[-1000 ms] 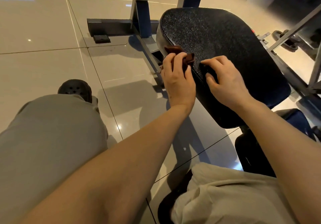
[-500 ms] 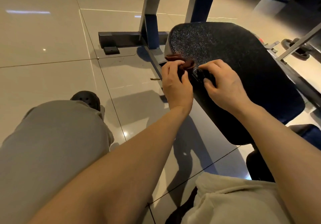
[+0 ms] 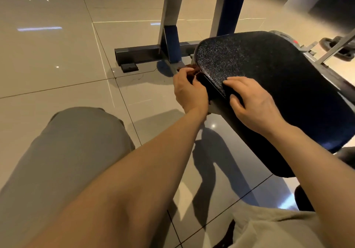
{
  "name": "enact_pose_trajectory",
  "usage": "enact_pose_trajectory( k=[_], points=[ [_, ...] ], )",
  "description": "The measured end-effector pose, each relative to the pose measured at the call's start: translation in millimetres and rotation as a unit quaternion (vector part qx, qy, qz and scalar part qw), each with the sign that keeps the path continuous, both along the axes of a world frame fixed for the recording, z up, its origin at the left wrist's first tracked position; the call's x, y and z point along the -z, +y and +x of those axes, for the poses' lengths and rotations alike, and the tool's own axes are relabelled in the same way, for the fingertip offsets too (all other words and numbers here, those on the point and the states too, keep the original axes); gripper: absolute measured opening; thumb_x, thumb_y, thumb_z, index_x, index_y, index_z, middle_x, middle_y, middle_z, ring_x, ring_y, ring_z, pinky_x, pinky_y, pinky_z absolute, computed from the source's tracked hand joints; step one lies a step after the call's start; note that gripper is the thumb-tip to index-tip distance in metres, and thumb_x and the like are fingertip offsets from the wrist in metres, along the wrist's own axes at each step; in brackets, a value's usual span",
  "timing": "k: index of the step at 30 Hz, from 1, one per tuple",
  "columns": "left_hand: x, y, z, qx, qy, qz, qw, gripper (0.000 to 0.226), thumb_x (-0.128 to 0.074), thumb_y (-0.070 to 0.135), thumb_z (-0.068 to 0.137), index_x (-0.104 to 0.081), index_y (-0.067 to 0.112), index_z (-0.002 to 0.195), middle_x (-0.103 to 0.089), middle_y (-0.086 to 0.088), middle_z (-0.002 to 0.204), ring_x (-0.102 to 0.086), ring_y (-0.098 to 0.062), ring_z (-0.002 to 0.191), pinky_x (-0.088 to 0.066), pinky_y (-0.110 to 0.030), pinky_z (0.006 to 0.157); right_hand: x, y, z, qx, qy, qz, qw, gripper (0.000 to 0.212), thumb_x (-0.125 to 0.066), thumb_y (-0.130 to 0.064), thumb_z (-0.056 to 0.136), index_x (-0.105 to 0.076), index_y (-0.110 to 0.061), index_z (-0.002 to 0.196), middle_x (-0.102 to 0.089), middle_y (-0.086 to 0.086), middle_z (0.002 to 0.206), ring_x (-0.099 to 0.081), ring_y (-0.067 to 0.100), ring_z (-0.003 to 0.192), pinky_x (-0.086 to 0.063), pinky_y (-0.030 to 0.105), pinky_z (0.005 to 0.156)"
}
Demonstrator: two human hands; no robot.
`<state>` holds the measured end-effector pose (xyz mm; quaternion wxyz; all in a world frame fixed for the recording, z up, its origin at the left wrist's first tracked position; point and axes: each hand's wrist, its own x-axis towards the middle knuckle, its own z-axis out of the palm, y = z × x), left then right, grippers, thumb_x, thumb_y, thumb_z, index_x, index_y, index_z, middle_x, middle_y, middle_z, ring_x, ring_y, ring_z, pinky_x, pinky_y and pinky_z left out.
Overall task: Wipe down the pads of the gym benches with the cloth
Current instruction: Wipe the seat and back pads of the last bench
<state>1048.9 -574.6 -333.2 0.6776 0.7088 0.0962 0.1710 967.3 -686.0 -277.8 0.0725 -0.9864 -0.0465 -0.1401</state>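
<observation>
Head view, looking down at a seated person's arms and lap. The black textured bench pad [image 3: 269, 78] filled the right of the frame, tilted, with its near rim facing the viewer. The left hand [image 3: 189, 92] was at the pad's left edge, fingers curled around a dark reddish-brown cloth [image 3: 189, 69]; only a small bunched part of the cloth showed above the knuckles, pressed against the rim of the pad, the rest hidden by the hand. The right hand [image 3: 251, 103] rested on the pad just beside the left, fingers [image 3: 233, 81] bent with their tips on the textured surface and the thumb against the side wall; it held nothing visible.

Behind the pad rose a grey upright [image 3: 170, 7] and a blue upright [image 3: 228, 7], joined at floor level to a dark base bar [image 3: 138, 54] with a black foot pad [image 3: 130, 67]. Glossy beige floor tiles [image 3: 57, 55] lay all around. Weight plates [image 3: 340, 48] and a thin metal bar appeared at the upper right edge. A grey trouser leg [image 3: 63, 151] occupied the lower left, pale fabric [image 3: 269, 228] the lower right.
</observation>
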Motion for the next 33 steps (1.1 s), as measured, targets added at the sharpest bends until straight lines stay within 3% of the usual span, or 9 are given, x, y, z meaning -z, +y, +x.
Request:
enact_pose_trajectory(
  k=[2, 5, 9, 15, 19, 22, 26, 30, 33],
  points=[
    [-0.3, 3.5, 12.1, 0.008, 0.034, 0.002, 0.999, 0.019, -0.054, 0.001, 0.091, -0.062, 0.01, 0.106, -0.057, -0.005, 0.114, -0.048, -0.009, 0.093, -0.037, -0.005, 0.068, -0.3, 1.0, 3.1, 0.002, -0.001, -0.004, 1.0, 0.04, -0.053, -0.006, 0.09, -0.058, -0.009, 0.129, -0.056, 0.007, 0.133, -0.047, 0.023, 0.126, -0.034, 0.03, 0.105],
    [-5.0, 5.5, 12.8, 0.005, -0.059, 0.024, 0.998, 0.016, -0.055, 0.001, 0.09, -0.063, 0.007, 0.103, -0.059, -0.007, 0.111, -0.05, -0.01, 0.095, -0.044, -0.019, 0.084, -1.0, 4.2, 9.5, 0.007, -0.01, -0.004, 1.0, 0.04, -0.054, -0.004, 0.088, -0.06, -0.009, 0.128, -0.058, 0.007, 0.131, -0.048, 0.024, 0.125, -0.035, 0.03, 0.104],
    [3.8, 3.2, 17.7, 0.013, -0.138, 0.063, 0.988, 0.016, -0.057, 0.001, 0.089, -0.064, 0.006, 0.102, -0.059, -0.008, 0.11, -0.054, -0.014, 0.102, -0.041, -0.013, 0.09, -1.5, 8.3, 23.1, 0.022, -0.015, 0.002, 1.0, 0.039, -0.055, -0.004, 0.089, -0.062, -0.01, 0.126, -0.06, 0.006, 0.13, -0.05, 0.021, 0.124, -0.032, 0.024, 0.103],
    [-4.5, 15.6, 64.1, 0.076, -0.065, -0.003, 0.995, 0.013, -0.06, 0.006, 0.09, -0.066, 0.009, 0.101, -0.063, -0.005, 0.106, -0.054, -0.011, 0.096, -0.039, -0.011, 0.082, 0.1, 16.0, 42.8, 0.038, -0.055, 0.029, 0.997, 0.034, -0.051, -0.011, 0.086, -0.068, -0.008, 0.115, -0.066, 0.006, 0.117, -0.058, 0.023, 0.113, -0.042, 0.032, 0.099],
    [-11.0, 19.3, 96.1, 0.143, -0.011, -0.024, 0.989, 0.025, -0.055, 0.012, 0.094, -0.062, 0.011, 0.118, -0.057, -0.007, 0.124, -0.052, -0.016, 0.113, -0.041, -0.023, 0.099, -3.0, 17.2, 48.1, 0.045, -0.055, 0.03, 0.997, 0.028, -0.054, -0.01, 0.088, -0.068, -0.009, 0.112, -0.067, 0.005, 0.112, -0.059, 0.024, 0.107, -0.046, 0.036, 0.095],
    [-13.7, 14.6, 90.9, 0.199, 0.005, -0.034, 0.979, 0.023, -0.048, 0.011, 0.098, -0.062, 0.008, 0.116, -0.054, -0.008, 0.124, -0.05, -0.016, 0.113, -0.039, -0.027, 0.102, -3.0, 16.8, 48.2, 0.057, -0.043, 0.029, 0.997, 0.028, -0.057, -0.007, 0.089, -0.068, -0.01, 0.115, -0.066, 0.005, 0.115, -0.058, 0.022, 0.11, -0.042, 0.032, 0.098],
    [-10.7, 13.5, 63.2, 0.143, -0.034, 0.0, 0.989, 0.018, -0.046, 0.004, 0.097, -0.06, 0.004, 0.108, -0.053, -0.008, 0.114, -0.048, -0.011, 0.101, -0.038, -0.019, 0.088, -2.0, 19.4, 35.9, 0.074, -0.004, 0.04, 0.996, 0.036, -0.056, -0.008, 0.093, -0.063, -0.012, 0.128, -0.06, 0.003, 0.133, -0.049, 0.018, 0.127, -0.029, 0.021, 0.107],
    [-6.9, 4.4, 25.5, 0.086, -0.043, 0.03, 0.995, 0.015, -0.05, 0.004, 0.094, -0.054, 0.001, 0.109, -0.047, -0.014, 0.12, -0.05, -0.024, 0.109, -0.044, -0.039, 0.098, -3.1, 19.3, 6.4, 0.088, 0.027, 0.03, 0.995, 0.04, -0.054, -0.013, 0.096, -0.056, -0.017, 0.136, -0.052, -0.001, 0.143, -0.041, 0.014, 0.136, -0.025, 0.024, 0.113],
    [-6.3, -6.8, -16.0, 0.078, -0.029, 0.038, 0.996, 0.025, -0.055, 0.002, 0.091, -0.051, -0.001, 0.115, -0.041, -0.018, 0.129, -0.046, -0.031, 0.119, -0.032, -0.029, 0.108, -7.7, 13.2, -26.1, 0.102, 0.045, 0.022, 0.994, 0.041, -0.056, -0.012, 0.095, -0.056, -0.018, 0.136, -0.053, -0.001, 0.142, -0.042, 0.015, 0.135, -0.031, 0.033, 0.114]
  ],
)
